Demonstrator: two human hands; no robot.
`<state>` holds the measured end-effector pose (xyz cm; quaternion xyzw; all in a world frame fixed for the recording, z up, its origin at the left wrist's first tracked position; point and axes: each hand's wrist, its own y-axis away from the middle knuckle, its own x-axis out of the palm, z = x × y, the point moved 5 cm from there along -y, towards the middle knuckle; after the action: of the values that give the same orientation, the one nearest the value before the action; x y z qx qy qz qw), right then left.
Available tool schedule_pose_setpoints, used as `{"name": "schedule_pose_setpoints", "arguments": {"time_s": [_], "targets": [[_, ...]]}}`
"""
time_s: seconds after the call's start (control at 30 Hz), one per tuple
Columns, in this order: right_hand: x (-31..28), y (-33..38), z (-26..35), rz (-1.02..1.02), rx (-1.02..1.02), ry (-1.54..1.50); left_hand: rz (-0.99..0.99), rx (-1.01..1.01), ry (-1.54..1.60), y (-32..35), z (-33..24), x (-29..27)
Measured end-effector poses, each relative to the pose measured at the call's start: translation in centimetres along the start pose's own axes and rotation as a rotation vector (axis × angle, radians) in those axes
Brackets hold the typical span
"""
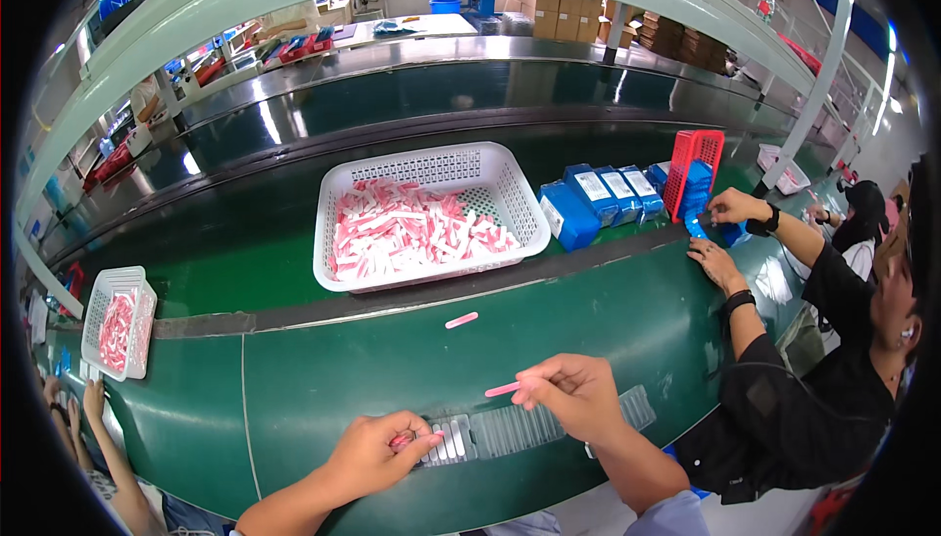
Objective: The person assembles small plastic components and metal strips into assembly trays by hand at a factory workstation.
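My right hand (pixel 573 394) pinches a small pink nail file (pixel 502 390) between thumb and fingertips, above a clear plastic slotted tray (pixel 515 433). My left hand (pixel 377 453) is curled at the tray's left end, with pink files partly visible in its fingers. Beside its fingertips, several files (pixel 453 443) lie side by side in the leftmost slots, pale faces up. The slots between my hands look bare; my right hand and wrist cover part of the tray. One loose pink file (pixel 462 320) rests on the green work surface beyond my hands.
A large white basket (pixel 441 272) of pink and white files stands ahead. Blue packs (pixel 588 201) and a red basket (pixel 694 169) are to its right, where a co-worker's hands (pixel 725 242) handle a blue piece. A smaller white basket (pixel 142 335) stands left, near another person's hands.
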<state>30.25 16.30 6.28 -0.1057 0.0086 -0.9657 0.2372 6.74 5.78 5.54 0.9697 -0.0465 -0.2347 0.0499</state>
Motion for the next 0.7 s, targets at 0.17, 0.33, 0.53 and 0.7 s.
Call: {"name": "schedule_pose_setpoints", "arguments": {"time_s": [0.17,0.33,0.53,0.7], "targets": [[-0.2,-0.1,1.7,0.184,-0.179,0.339,-0.019,0.04,-0.056,0.7,-0.2,-0.6],[1.7,2.8,-1.3,0.325,-0.333,0.988,-0.08,0.054,-0.069,2.0,0.7,-1.2],[4.4,6.5,-2.9,0.242,-0.451,1.309,-0.116,0.042,0.094,3.2,1.4,-0.6],[3.5,7.3,-3.0,0.303,-0.281,1.323,-0.086,0.018,0.154,3.2,1.3,-0.5]]}}
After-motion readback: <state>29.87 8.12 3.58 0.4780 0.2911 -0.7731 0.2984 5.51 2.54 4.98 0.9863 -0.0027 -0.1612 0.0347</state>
